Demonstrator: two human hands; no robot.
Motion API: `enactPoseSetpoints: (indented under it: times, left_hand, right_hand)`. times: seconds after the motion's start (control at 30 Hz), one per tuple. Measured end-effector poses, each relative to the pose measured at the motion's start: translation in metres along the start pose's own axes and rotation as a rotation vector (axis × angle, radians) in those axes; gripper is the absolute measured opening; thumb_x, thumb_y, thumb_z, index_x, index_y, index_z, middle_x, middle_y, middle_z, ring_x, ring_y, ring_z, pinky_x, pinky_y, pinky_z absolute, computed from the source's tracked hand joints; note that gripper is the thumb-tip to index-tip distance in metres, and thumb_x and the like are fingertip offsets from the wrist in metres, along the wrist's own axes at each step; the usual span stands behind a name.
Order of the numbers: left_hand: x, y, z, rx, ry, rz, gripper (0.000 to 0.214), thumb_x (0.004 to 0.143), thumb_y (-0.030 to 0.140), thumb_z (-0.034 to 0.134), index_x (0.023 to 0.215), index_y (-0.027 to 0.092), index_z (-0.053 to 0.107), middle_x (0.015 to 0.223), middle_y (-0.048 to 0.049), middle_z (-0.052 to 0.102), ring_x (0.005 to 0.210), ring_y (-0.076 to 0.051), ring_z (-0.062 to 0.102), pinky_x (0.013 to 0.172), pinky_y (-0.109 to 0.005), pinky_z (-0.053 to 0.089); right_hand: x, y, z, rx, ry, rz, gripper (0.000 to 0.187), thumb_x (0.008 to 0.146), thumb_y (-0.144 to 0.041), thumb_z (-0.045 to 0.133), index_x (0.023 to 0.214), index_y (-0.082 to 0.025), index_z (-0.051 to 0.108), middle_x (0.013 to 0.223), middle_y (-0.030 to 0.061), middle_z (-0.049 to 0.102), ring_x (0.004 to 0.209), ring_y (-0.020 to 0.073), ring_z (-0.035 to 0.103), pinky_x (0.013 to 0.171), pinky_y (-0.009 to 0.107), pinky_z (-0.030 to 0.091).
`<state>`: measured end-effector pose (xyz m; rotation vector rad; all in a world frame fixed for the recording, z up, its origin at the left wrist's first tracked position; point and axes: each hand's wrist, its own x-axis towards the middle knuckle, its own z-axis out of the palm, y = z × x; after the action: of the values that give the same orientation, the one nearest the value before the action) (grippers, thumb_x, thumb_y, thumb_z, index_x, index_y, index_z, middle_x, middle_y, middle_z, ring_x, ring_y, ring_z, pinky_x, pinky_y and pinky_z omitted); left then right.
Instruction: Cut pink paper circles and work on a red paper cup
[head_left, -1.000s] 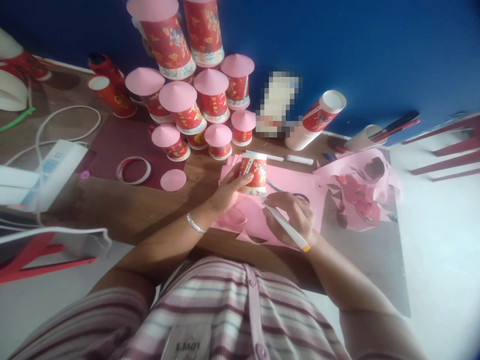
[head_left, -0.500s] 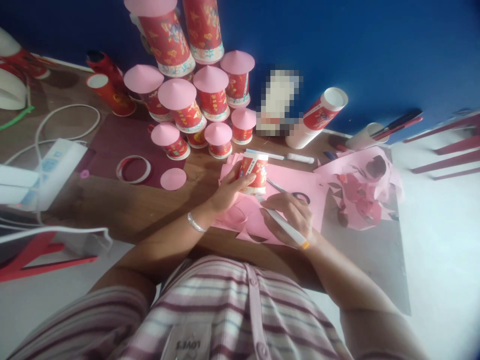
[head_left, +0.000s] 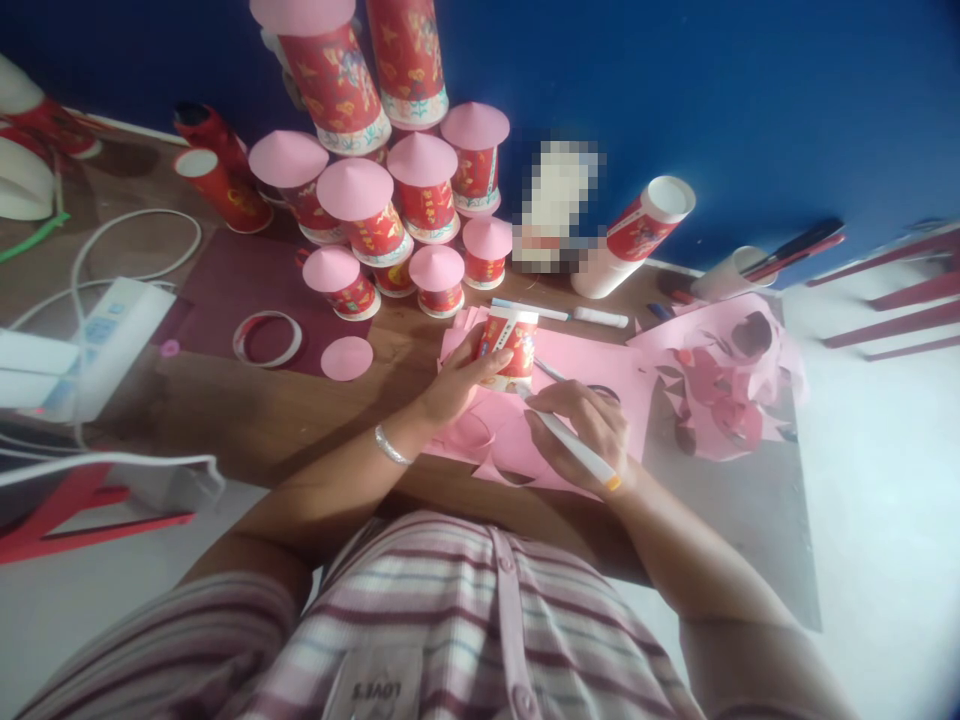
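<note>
My left hand [head_left: 457,380] is wrapped around a red printed paper cup [head_left: 517,345] with a pale band at its lower edge. In my right hand [head_left: 589,425] is a white marker pen [head_left: 577,450] with a yellow-orange end, its tip close to the cup's lower band. Whether the tip touches the cup I cannot tell. Beneath both hands lie sheets of pink paper [head_left: 622,370] with cut-out gaps. A pair of scissors [head_left: 604,393] rests there, partly hidden by my right hand.
Several red cups with pink cone tops, one a cup [head_left: 352,220], stand at the back. A pink paper disc [head_left: 346,358] and a tape roll [head_left: 268,338] lie left. Pink scraps [head_left: 720,400] and a pen holder [head_left: 739,272] are right. A white power strip [head_left: 112,340] sits far left.
My right hand and the marker have shifted very slightly to the right. The cup in my left hand has barely moved.
</note>
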<state>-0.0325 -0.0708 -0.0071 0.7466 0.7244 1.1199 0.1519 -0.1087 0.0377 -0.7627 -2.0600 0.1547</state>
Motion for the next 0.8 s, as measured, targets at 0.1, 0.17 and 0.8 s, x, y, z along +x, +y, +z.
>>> enactPoseSetpoints:
  times: [0.1,0.17,0.8]
  left_hand:
    - [-0.0005,0.0004,-0.0001,0.011,0.007,-0.004,0.042,0.085,0.043,0.082,0.119,0.022,0.068,0.112,-0.0051,0.075,0.108,-0.026,0.071,0.097,-0.043,0.057]
    - [-0.0009,0.0008,0.0004,0.011,0.017,-0.01,0.045,0.084,0.043,0.083,0.12,0.022,0.067,0.112,-0.0054,0.075,0.11,-0.027,0.071,0.1,-0.045,0.056]
    - [-0.0025,0.0007,-0.0019,0.092,-0.012,0.04,0.045,0.087,0.042,0.082,0.124,0.023,0.064,0.111,-0.0043,0.07,0.102,-0.022,0.068,0.089,-0.039,0.06]
  right_hand:
    - [-0.0001,0.0001,-0.0002,-0.013,0.01,0.013,0.02,0.092,-0.008,0.069,0.107,-0.021,0.064,0.083,0.0033,0.075,0.069,0.0159,0.073,0.061,0.027,0.059]
    - [-0.0002,-0.0002,-0.0003,-0.024,0.014,0.019,0.021,0.092,-0.007,0.069,0.106,-0.021,0.064,0.083,0.0028,0.075,0.068,0.0158,0.072,0.061,0.027,0.059]
    - [0.0003,-0.0049,-0.0007,-0.002,-0.06,0.046,0.011,0.096,-0.011,0.064,0.102,-0.02,0.061,0.08,0.0013,0.073,0.068,0.0138,0.071,0.06,0.026,0.058]
